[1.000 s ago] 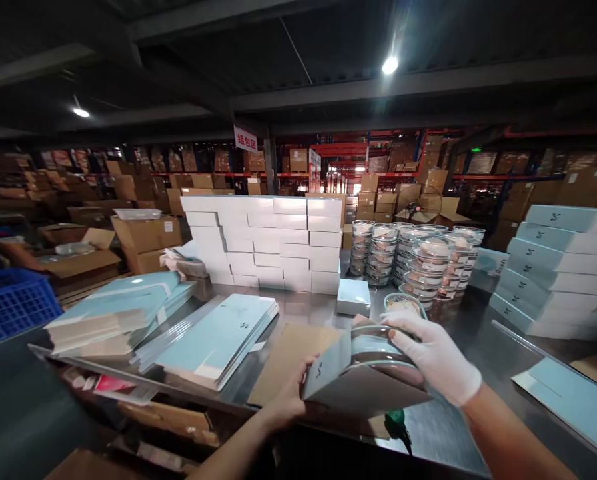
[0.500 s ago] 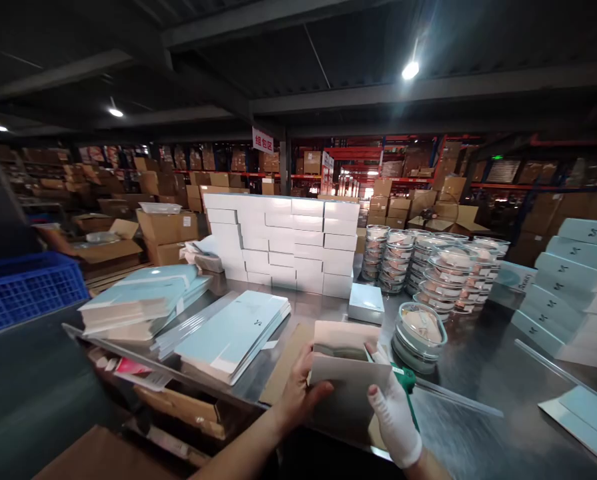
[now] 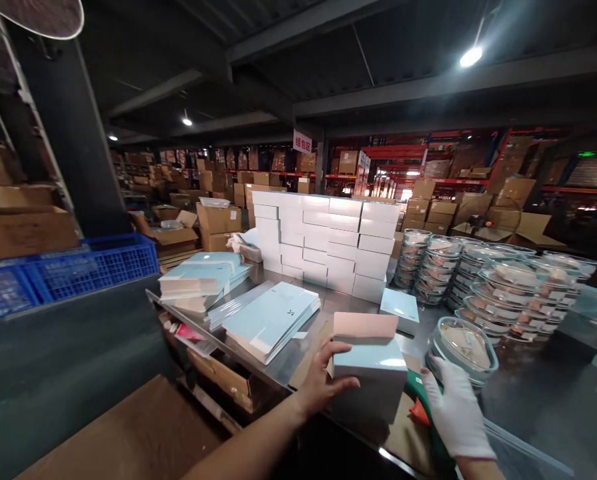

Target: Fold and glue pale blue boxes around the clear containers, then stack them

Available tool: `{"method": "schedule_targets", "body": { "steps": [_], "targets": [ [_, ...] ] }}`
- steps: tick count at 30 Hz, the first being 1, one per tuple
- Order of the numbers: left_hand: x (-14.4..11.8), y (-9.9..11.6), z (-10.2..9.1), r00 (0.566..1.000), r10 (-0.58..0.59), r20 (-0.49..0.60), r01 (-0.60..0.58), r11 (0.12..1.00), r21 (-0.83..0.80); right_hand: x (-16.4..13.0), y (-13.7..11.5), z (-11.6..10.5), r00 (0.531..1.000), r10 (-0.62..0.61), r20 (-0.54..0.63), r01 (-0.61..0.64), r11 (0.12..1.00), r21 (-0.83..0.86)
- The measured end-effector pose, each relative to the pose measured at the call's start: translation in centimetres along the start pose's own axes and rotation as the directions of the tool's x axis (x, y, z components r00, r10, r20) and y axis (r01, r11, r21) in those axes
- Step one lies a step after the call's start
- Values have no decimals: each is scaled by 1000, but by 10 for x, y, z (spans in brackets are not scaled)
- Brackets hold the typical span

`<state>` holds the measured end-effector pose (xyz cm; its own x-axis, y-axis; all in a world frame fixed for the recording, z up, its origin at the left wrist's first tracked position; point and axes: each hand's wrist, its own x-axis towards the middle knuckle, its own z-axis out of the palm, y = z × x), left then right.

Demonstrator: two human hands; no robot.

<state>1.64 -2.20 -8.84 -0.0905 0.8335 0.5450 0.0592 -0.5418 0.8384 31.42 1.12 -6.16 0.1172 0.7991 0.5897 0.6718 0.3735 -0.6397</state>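
My left hand (image 3: pixel 323 383), bare, grips the left side of a pale blue box (image 3: pixel 373 377) standing on the metal table (image 3: pixel 328 313), its top flap still raised. My right hand (image 3: pixel 455 410), in a white glove, rests just right of the box, over a green tape dispenser (image 3: pixel 421 400) with an orange part; whether it grips the dispenser is unclear. A round clear lidded container (image 3: pixel 461 343) sits just beyond that hand.
White boxes are stacked in a wall (image 3: pixel 328 240) at the back. Stacks of round containers (image 3: pixel 498 280) stand right. Flat blue box blanks (image 3: pixel 273 317) and another pile (image 3: pixel 201 277) lie left. A blue crate (image 3: pixel 78 267) and cardboard cartons (image 3: pixel 218 223) fill the far left.
The round container went into the box, the box was closed up and stood on the table, and my right hand came off it to the green dispenser. The view swung left.
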Motion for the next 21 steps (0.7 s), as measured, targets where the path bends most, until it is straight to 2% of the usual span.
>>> {"method": "schedule_targets", "body": {
  "steps": [2,3,5,6,10,13,15,18,19,21],
  "targets": [
    [1,-2,-2,997,7,-81,-6,1000,9,-3,28,-9,981,139,134,-103,964,-246],
    [1,-3,-3,995,10,-102,-9,1000,10,-6,38,-11,947,238,217,-163,935,-315],
    [3,-6,-2,994,16,-110,-15,1000,12,-16,48,-11,865,384,324,-271,900,-342],
    [4,-6,-1,994,21,-105,-20,1000,14,-20,48,-12,848,413,332,-322,899,-297],
    [8,-4,3,991,43,-125,-42,999,14,-26,34,-18,848,467,251,-468,882,-59],
    [11,0,2,979,12,-205,-17,1000,-19,-28,27,-26,838,490,239,-500,866,-21],
    [12,3,-1,971,-22,-238,16,1000,-27,-33,21,-31,856,493,153,-504,863,38],
    [12,9,-3,966,-86,-243,76,996,-50,-42,1,-36,890,445,-102,-419,885,204],
    [11,11,-3,966,-100,-239,88,994,-58,-44,-10,-38,900,418,-123,-372,884,282],
    [10,15,0,968,-105,-226,95,994,-55,-46,-32,-44,954,300,11,-278,867,414]
  ]
}}
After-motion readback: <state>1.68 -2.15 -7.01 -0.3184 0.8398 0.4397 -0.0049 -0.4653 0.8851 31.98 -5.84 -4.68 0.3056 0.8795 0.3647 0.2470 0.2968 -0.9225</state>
